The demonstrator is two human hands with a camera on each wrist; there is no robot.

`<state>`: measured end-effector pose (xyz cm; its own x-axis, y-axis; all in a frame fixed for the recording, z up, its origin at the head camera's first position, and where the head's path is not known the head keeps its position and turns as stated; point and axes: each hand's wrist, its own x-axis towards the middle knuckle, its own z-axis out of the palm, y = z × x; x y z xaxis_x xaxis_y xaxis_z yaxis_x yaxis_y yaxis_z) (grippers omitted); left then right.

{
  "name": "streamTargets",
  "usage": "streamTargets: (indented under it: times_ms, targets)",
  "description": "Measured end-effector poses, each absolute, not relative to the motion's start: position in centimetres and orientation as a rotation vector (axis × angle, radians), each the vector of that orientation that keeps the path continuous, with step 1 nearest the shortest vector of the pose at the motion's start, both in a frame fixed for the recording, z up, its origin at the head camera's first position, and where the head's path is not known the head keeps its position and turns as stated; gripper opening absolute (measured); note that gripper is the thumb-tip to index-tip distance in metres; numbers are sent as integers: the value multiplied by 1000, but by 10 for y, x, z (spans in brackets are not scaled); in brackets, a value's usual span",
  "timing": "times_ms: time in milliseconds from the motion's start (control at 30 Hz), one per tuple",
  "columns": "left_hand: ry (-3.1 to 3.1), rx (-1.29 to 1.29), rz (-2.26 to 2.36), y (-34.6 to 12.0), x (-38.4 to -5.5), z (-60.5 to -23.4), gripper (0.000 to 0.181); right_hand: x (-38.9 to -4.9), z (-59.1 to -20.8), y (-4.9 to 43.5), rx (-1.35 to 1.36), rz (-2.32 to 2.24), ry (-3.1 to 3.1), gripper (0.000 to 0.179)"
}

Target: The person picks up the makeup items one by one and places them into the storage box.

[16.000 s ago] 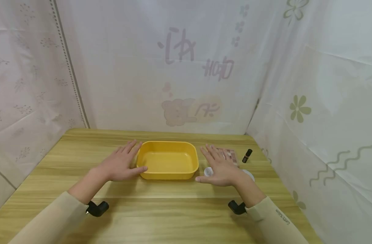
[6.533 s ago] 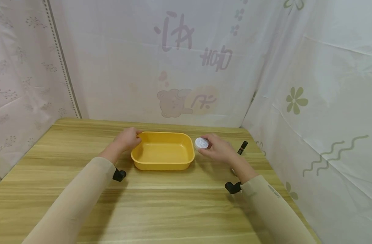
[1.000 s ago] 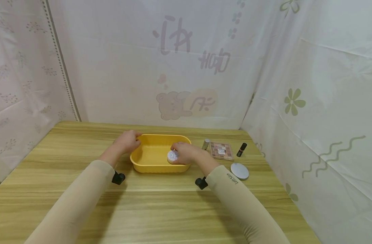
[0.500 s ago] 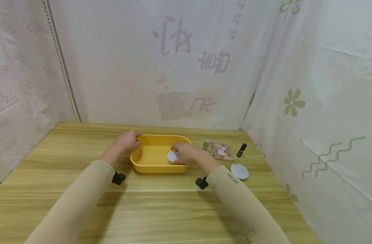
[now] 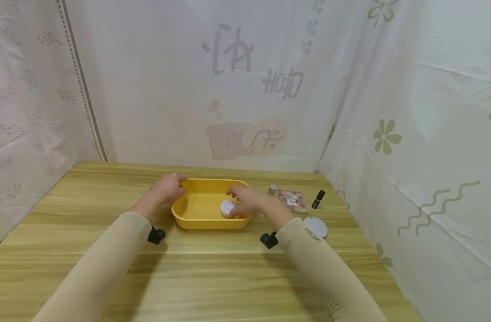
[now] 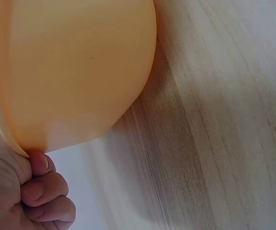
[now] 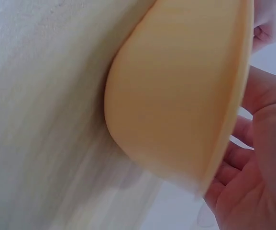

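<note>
A yellow plastic basin point(image 5: 213, 224) rests on the wooden table. My left hand point(image 5: 167, 188) pinches its left rim; in the left wrist view the fingers of that hand point(image 6: 44, 189) curl against the edge of the basin wall point(image 6: 80, 72). Inside the basin, toward its right end, lies a small round white container point(image 5: 227, 208) with a patterned top. Over it is my right hand point(image 5: 249, 201), fingers spread and lifted off, thumb close to its near side. In the right wrist view the basin wall point(image 7: 176, 96) hides the container and part of the right hand point(image 7: 257, 167).
To the right of the basin lie a small silver-topped tube point(image 5: 272, 190), a makeup palette point(image 5: 293, 201) with several colour squares, a black lipstick-like tube point(image 5: 318, 199) and a flat round silver case point(image 5: 315, 226), partly behind the right sleeve. Patterned cloth point(image 5: 169, 98) hangs around the table.
Long ago both hands lay flat beside the basin; later the right hand carried the white container over and set it inside. Just now its fingers have loosened from it. The left hand keeps its grip.
</note>
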<state>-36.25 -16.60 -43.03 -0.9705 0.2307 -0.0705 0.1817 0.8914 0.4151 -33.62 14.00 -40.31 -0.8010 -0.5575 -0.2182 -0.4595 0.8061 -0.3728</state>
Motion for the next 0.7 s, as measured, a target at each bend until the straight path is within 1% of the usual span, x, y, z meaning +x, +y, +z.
streamTargets:
  times_ms: [300, 700]
  targets:
    - [2935, 327, 630, -167, -364, -432, 57, -339, -391, 152, -830, -431, 2678, 65]
    - [2935, 344, 616, -166, -364, -432, 57, -330, -381, 166, -867, -502, 2708, 60]
